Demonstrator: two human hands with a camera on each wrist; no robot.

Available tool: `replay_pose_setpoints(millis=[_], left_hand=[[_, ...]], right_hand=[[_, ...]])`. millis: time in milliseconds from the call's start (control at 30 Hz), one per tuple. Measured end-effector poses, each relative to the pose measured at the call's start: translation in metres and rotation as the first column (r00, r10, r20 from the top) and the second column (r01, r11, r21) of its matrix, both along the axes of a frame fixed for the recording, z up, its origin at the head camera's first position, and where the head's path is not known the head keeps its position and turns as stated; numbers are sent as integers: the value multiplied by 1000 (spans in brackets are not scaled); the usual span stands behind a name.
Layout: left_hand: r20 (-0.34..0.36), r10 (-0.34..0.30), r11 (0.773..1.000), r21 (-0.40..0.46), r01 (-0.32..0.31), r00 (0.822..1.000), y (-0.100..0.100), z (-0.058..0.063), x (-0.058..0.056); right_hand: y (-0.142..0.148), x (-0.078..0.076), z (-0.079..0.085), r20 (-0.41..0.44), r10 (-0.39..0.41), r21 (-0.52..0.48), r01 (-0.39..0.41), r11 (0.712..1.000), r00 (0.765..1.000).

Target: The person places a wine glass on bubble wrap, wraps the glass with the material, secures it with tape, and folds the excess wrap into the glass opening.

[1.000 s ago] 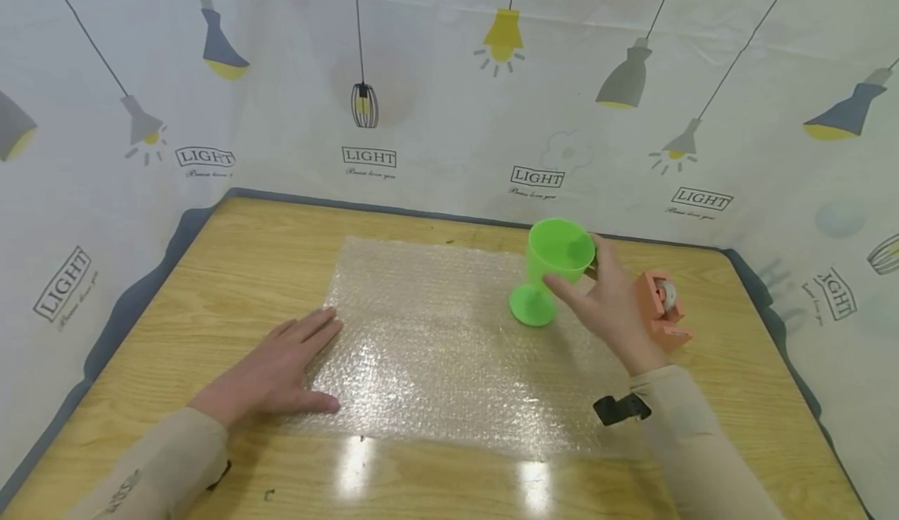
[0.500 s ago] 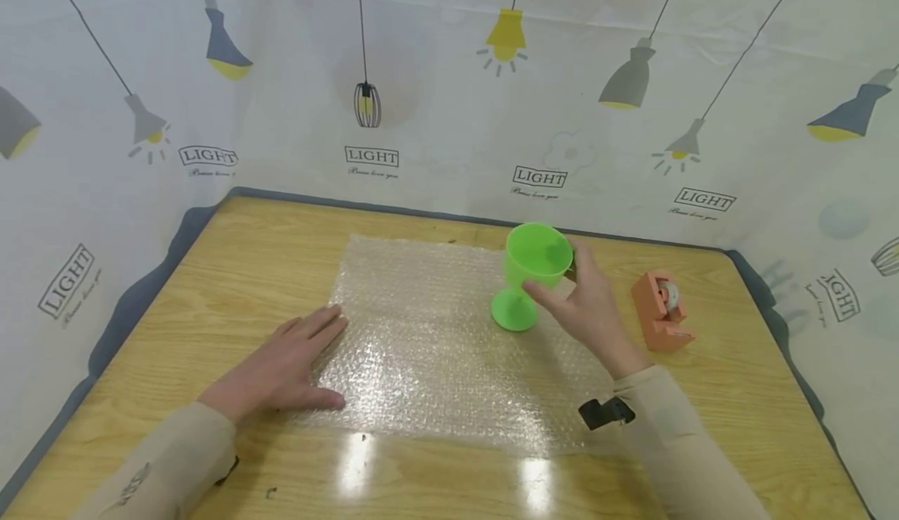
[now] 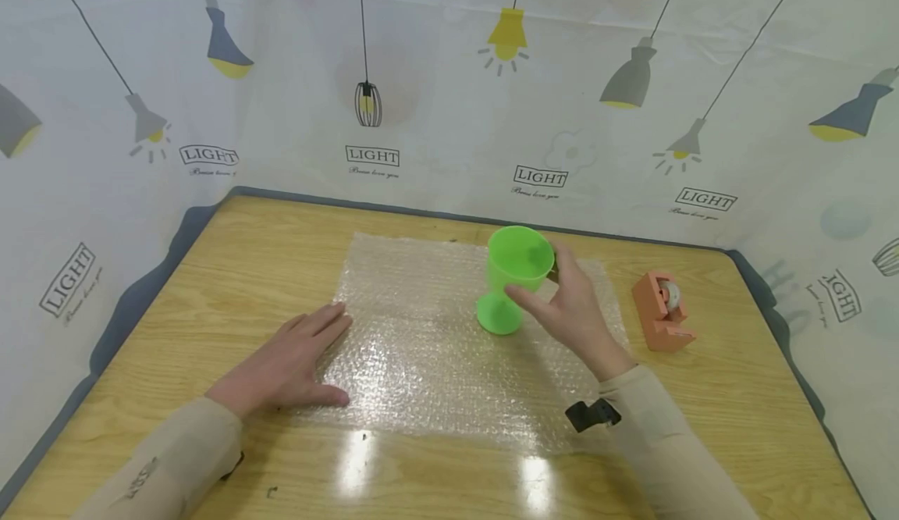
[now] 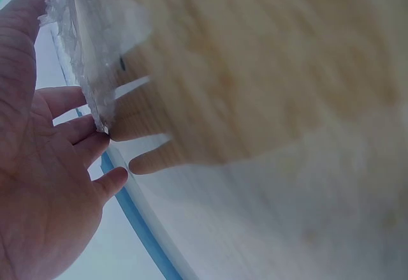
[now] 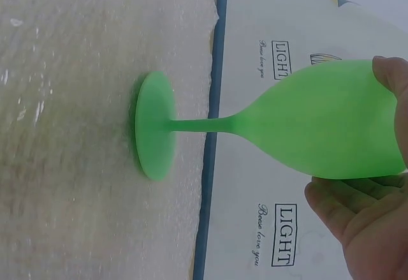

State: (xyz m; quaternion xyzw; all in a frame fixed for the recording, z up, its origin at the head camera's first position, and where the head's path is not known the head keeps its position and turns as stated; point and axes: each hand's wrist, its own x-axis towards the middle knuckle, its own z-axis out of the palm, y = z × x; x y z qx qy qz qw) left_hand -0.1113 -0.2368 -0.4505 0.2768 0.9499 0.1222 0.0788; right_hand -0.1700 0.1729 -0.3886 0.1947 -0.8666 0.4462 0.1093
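A green goblet [image 3: 516, 270] stands upright over the sheet of bubble wrap [image 3: 421, 364], its round foot close to the sheet in the right wrist view. My right hand [image 3: 572, 309] grips the goblet's bowl [image 5: 325, 120], thumb on one side and fingers on the other. At the sheet's left edge rests my left hand [image 3: 288, 364], fingers spread and fairly straight. In the left wrist view the fingertips [image 4: 115, 181] lie by the edge of the bubble wrap [image 4: 70, 50].
An orange tape dispenser [image 3: 660, 313] with a roll of tape stands to the right of the bubble wrap. The wooden table [image 3: 232, 262] ends at the back against a white curtain [image 3: 449, 98] printed with lamps.
My right hand has carried the green goblet leftward over the bubble wrap, away from the tape dispenser. The left hand has stayed at the sheet's left edge.
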Motion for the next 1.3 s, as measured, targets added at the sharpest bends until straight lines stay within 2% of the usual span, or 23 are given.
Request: replay_pose_setpoints(millis=[467, 667, 867, 1100, 1300], left_hand=[[-29, -30, 999, -31, 29, 999, 1, 0, -4], [-56, -53, 998, -49, 51, 997, 1, 1, -2], [-86, -71, 997, -25, 69, 994, -2, 1, 2], [-53, -30, 999, 15, 31, 998, -10, 2, 9], [-34, 5, 1000, 6, -5, 999, -22, 5, 18]], right_hand=[[-17, 4, 0, -13, 46, -12, -46, 999, 999], [-24, 6, 2, -8, 75, -38, -75, 996, 997], [-29, 8, 2, -13, 87, -35, -87, 996, 996], [-33, 8, 1, -37, 102, -34, -104, 994, 994], [-40, 9, 2, -23, 120, -39, -121, 992, 992]])
